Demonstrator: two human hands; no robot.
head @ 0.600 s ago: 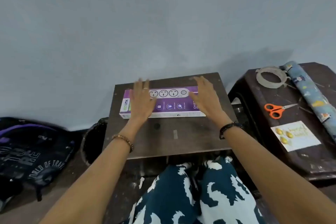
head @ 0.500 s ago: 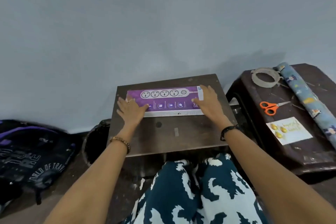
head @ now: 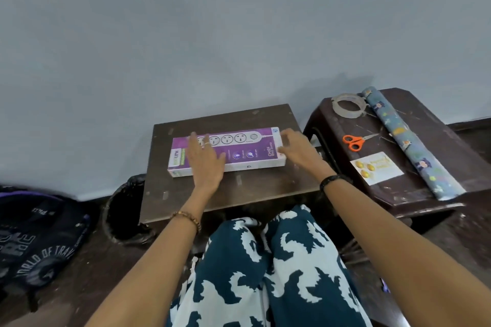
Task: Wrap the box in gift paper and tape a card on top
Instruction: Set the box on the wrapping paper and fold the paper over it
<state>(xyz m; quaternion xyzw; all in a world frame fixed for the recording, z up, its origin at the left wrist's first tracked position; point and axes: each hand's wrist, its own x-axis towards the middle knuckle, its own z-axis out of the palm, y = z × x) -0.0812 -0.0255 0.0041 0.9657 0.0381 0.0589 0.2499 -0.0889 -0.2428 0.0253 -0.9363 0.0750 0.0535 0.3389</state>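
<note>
You are only positioning the box [head: 228, 150]: left hand [head: 206, 160] flat on it, right hand [head: 297, 150] loosely touching its right end. Next, fetch the paper roll [head: 409, 141] from the right.

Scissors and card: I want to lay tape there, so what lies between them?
Nothing: the head view shows bare dark tabletop between scissors and card.

Box [head: 252, 152] – "CHIEF"; backpack [head: 34, 241] – "WORLD OF TRAV", upside down
</note>
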